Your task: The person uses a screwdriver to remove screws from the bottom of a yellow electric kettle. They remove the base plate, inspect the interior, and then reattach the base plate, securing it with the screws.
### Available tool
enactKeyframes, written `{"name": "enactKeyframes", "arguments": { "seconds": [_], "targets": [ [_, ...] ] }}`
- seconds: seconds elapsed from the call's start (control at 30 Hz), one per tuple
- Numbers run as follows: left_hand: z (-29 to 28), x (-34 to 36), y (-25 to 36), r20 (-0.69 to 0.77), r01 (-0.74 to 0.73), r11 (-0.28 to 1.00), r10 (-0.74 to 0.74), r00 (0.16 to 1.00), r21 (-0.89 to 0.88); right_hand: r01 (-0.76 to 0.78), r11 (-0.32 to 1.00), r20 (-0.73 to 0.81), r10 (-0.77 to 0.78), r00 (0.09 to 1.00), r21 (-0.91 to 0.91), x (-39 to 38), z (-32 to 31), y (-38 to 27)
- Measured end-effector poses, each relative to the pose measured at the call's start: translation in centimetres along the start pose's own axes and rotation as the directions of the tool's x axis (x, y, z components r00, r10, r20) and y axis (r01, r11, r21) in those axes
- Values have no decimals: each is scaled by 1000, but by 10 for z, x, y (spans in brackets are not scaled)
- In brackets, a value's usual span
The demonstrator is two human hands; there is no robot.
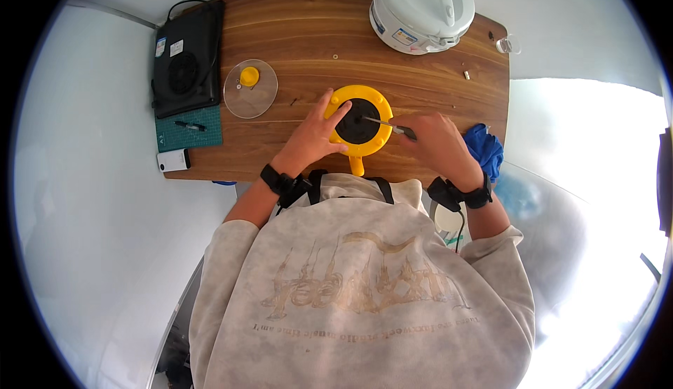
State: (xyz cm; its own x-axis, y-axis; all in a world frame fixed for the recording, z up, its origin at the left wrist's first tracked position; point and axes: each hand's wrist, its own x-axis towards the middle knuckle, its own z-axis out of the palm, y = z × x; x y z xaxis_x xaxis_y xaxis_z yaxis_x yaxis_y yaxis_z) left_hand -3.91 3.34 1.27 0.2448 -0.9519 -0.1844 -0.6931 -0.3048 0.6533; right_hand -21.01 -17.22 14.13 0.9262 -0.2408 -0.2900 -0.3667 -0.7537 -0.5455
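A round yellow pot-like body (381, 96) with a short handle toward me lies on the wooden table, its black disc-shaped face (355, 133) upward. My left hand (313, 136) grips its left side, thumb at the near rim and fingers spread over the rim and disc edge. In my right hand (438, 143) is a slim tool (382, 122) with a metal shaft and grey handle; its exact kind is unclear. The shaft slants left, its tip at about the middle of the black disc. My fingers partly cover the handle.
Left of the pot, a clear round lid (252, 106) holds a yellow cap (249, 76) and small parts. A black hot-plate-like appliance (186, 73) overlaps a green mat (210, 136). A white cooker (424, 10) stands at the back, a blue cloth (484, 150) at right.
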Motion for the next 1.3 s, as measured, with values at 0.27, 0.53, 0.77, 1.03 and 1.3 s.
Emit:
{"name": "enactKeyframes", "arguments": {
  "seconds": [0.27, 0.53, 0.77, 1.03, 1.3],
  "targets": [
    [7, 1, -1, 27, 11, 1000, -11, 1000, 11, 97, 985, -24, -101, 995, -140, 8, 19, -4],
    [9, 0, -3, 28, 8, 1000, -7, 1000, -9, 172, 909, 130, -132, 983, -380, 9, 29, -22],
    [3, -3, 8, 66, 125, 991, -122, 990, -52, 123, 921, 119, -84, 989, -370, 9, 29, -16],
    [1, -1, 5, 105, 153, 985, -145, 984, -80, 83, 978, 117, -61, 991, -189, 6, 16, 5],
    [-9, 6, 0, 96, 162, 987, -162, 982, 13, -145, 875, -109, 218, 970, 463, -24, 20, 38]
  ]
}}
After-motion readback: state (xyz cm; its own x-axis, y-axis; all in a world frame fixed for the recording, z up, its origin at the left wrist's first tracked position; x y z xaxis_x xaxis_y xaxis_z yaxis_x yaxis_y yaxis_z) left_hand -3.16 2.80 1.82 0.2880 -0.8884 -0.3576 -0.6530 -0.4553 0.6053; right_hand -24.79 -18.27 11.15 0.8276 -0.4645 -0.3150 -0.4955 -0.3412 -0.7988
